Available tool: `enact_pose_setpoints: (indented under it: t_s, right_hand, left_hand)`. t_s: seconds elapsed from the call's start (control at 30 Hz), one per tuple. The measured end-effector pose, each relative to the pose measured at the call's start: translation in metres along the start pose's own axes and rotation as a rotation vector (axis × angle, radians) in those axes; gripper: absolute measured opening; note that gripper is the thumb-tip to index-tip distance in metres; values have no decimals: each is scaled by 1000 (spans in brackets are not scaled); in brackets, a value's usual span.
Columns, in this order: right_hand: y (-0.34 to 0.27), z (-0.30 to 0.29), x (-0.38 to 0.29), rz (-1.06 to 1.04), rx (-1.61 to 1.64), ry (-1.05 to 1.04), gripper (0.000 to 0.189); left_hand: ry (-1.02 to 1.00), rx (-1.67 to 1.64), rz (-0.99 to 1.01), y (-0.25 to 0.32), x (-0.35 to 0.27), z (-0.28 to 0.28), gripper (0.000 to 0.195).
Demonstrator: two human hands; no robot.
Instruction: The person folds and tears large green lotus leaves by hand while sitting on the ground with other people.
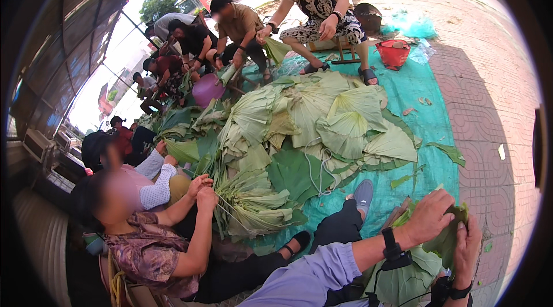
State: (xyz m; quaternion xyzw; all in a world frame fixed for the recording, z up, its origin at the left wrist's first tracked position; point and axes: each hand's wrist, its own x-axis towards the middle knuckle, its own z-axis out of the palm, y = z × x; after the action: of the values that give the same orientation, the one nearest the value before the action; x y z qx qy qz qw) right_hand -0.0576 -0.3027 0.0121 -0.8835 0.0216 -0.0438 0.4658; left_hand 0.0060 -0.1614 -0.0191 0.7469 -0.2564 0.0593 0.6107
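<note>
A green lotus leaf (445, 238) is held upright between my two hands at the lower right. My left hand (432, 216) grips its upper edge, with fingers bent over it. On the far side, my right hand (465, 248) pinches the leaf, thumb against its face. Below them, a larger pale green lotus leaf (402, 274) spreads over my lap. Straps with small devices circle both of my wrists. In front of me lies a big heap of flattened lotus leaves (319, 104), pale undersides mostly up. A loop of white cord (322, 168) rests on its near side.
A green tarp (419, 104) lies under the heap, beside patterned paving (479, 121). At left, a co-worker's hands (205, 192) pull string at a leaf bundle (255, 207). Several other people sit around the heap. A red bag (393, 54) and purple basin (207, 90) stand farther off.
</note>
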Motion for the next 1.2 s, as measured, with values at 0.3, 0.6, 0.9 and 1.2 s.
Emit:
enact_pose_setpoints:
  t_s: [0.3, 0.6, 0.9, 1.2]
  right_hand:
    - [4, -1, 2, 36, 69, 41, 13]
    - [2, -1, -2, 6, 45, 24, 14]
    - [-6, -9, -6, -31, 64, 67, 16]
    - [-2, -1, -3, -102, 25, 90, 17]
  left_hand:
    - [51, 150, -28, 3, 1, 0, 19]
    - [34, 97, -3, -4, -3, 2, 21]
    - [-71, -31, -99, 4, 4, 4, 22]
    - [-111, -95, -237, -12, 5, -2, 22]
